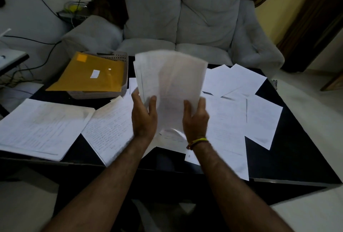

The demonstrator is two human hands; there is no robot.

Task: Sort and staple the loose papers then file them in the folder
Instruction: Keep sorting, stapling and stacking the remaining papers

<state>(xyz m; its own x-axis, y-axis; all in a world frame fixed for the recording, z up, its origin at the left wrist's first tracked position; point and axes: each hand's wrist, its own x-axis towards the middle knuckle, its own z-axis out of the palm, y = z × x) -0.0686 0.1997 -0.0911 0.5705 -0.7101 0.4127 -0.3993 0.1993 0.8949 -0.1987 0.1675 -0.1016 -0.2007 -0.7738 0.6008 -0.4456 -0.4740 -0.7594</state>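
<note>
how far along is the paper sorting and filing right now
Early, by the look of it. Done: one squared-up stack lies at the table's left edge. In hand: the left hand and right hand grip a blurred sheaf of papers upright above the table. Left: loose sheets lie scattered over the table, no stapler shows, and the yellow folder sits closed in its tray.

Loose sheets [232, 120] cover the table [297, 157]; the tray [118, 75] blocks its far left.
</note>
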